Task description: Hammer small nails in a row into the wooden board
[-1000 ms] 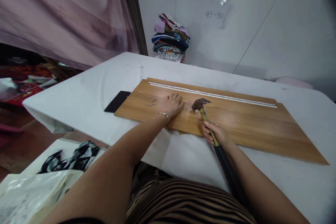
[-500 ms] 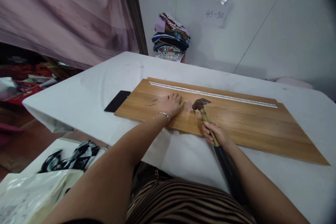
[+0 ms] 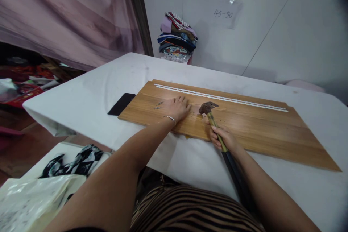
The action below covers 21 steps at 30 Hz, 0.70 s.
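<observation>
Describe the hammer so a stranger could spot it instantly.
On the white table lies a wooden board. Over its near edge, the right hand holds the hammer. Unlike the thin nails beside the left hand, it has a brown clawed head and black grip.

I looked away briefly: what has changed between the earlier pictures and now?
Nothing visibly moved, and nothing was taken hold of or let go; the view shifted only slightly. The right hand still grips the hammer, the left hand still rests on the board, and the nails lie where they were.
</observation>
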Tool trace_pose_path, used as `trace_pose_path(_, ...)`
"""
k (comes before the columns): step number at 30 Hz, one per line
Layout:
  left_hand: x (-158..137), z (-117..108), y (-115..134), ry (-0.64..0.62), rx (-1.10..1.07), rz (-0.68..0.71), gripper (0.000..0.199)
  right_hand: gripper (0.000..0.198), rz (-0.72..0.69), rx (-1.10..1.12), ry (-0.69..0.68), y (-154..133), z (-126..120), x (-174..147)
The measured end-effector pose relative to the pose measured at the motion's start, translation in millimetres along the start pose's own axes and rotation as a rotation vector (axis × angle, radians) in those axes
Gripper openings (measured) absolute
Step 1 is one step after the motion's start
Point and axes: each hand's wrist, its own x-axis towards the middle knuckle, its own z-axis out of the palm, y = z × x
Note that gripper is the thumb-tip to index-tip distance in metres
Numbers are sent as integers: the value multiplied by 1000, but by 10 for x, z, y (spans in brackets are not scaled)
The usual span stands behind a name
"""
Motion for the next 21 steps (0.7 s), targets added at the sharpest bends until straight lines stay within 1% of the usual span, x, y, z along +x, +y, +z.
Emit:
trace_pose_path(5,0,-1,2,6,12,1,31,47,21,-28,-1,-14,5,-1)
trace_pose_path(12,3,-3,2,2,18,6,31,51,-12,30,-4,27,-7,9)
trace_pose_path(16,1,4,1,21,22,10,32,49,11,21,-7,25,-15,13)
trace_pose_path(21,5,-17,5,-8,16,0,31,49,-1,9,-21,17,-21,17)
